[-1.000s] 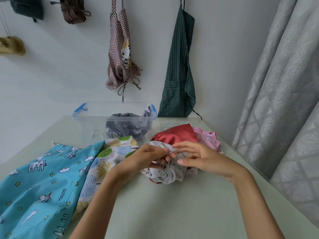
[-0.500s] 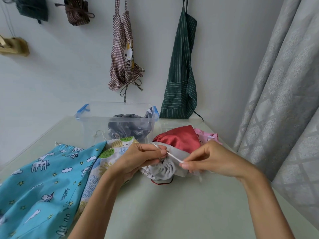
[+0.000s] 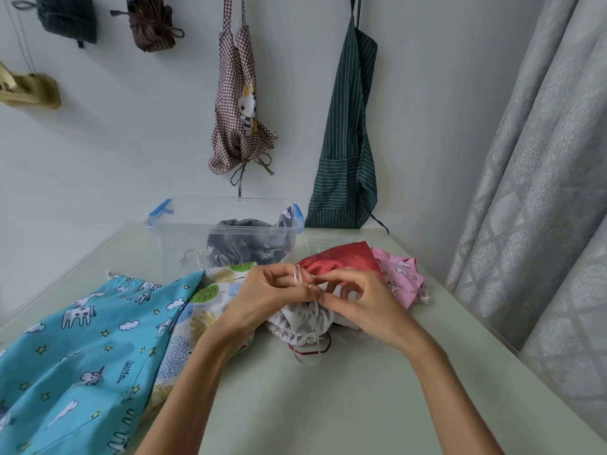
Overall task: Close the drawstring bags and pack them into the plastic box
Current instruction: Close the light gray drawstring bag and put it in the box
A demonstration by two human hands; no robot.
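hands [image 3: 272,298] [image 3: 358,303] pinching white cord [image 3: 298,276], covering grey bag [image 3: 303,321] mouth

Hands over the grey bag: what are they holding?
Both the left hand and right hand pinch the white drawstring above the gathered mouth of the grey bag.

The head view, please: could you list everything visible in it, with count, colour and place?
plastic box: 1, clear with blue latches, table rear
grey bag: 1, inside the box
white bag: 1, gathered, under the hands
red bag: 1, behind the hands
pink bag: 1, right of red
tree-print bag: 1, left of hands
blue bag: 1, far left
aprons: 2, checked and green, on wall
curtain: grey, right
left hand, right hand: both pinch the white cord
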